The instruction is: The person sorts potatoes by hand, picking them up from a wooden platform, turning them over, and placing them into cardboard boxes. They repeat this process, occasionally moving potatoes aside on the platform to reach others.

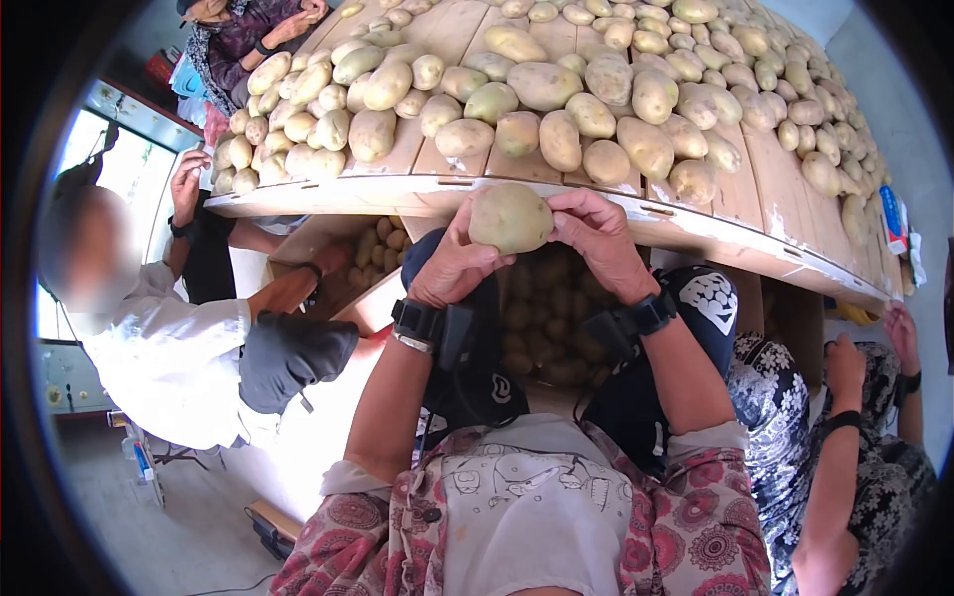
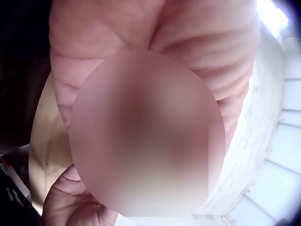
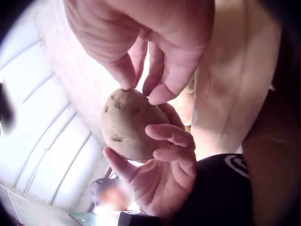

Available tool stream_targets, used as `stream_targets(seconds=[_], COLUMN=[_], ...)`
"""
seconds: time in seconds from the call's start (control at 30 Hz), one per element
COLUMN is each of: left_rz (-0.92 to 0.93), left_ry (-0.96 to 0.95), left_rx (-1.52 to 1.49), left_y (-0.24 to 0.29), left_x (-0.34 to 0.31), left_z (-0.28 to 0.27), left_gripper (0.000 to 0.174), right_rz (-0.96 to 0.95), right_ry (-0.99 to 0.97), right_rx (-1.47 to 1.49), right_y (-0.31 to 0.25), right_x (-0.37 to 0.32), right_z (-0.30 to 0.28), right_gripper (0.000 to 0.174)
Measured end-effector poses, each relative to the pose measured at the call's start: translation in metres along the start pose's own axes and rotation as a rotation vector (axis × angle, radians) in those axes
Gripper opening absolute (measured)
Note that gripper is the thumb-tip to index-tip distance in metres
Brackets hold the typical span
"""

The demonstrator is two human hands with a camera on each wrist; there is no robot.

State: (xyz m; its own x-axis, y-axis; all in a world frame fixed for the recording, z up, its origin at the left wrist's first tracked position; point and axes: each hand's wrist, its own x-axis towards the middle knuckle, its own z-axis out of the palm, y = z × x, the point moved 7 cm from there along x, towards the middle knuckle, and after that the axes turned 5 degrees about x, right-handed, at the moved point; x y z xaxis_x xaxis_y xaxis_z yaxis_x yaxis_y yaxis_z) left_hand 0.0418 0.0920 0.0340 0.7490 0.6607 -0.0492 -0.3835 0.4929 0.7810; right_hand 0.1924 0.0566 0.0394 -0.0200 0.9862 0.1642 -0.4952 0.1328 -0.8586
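A large pale potato (image 1: 511, 219) is held up in front of the table's near edge. My left hand (image 1: 452, 260) grips it from the left, thumb below; in the right wrist view that hand's fingers (image 3: 171, 134) curl along its side. My right hand (image 1: 599, 238) has thumb and fingertips on the potato's right end, beside several small dark eyes that show on the potato (image 3: 134, 125) in the right wrist view. In the left wrist view a blurred disc hides most of the potato, below the palm of the left hand (image 2: 155, 28).
Many potatoes (image 1: 547, 86) cover the wooden table (image 1: 417, 159). Below its edge, a box of potatoes (image 1: 556, 308) stands between my knees, with another cardboard box (image 1: 298, 238) to its left. People sit close on the left (image 1: 169, 328) and right (image 1: 845, 447); another (image 1: 253, 40) is across the table.
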Motion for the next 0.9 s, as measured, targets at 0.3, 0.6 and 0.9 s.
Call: stream_targets(seconds=[0.3, 0.6, 0.9], left_rz=[-0.012, 0.038, -0.009], left_ry=[0.022, 0.000, 0.065], left_rx=[0.088, 0.185, 0.081], left_y=[0.001, -0.003, -0.002], left_x=[0.003, 0.005, 0.005], left_z=[0.003, -0.001, 0.000], left_gripper=[0.087, 0.090, 0.088], right_rz=[0.003, -0.009, 0.087], right_ry=[0.044, 0.056, 0.115], right_rx=[0.026, 0.002, -0.086], right_y=[-0.001, -0.002, 0.007], right_x=[0.000, -0.001, -0.002], right_z=[-0.003, 0.001, -0.009], right_gripper=[0.013, 0.015, 0.016])
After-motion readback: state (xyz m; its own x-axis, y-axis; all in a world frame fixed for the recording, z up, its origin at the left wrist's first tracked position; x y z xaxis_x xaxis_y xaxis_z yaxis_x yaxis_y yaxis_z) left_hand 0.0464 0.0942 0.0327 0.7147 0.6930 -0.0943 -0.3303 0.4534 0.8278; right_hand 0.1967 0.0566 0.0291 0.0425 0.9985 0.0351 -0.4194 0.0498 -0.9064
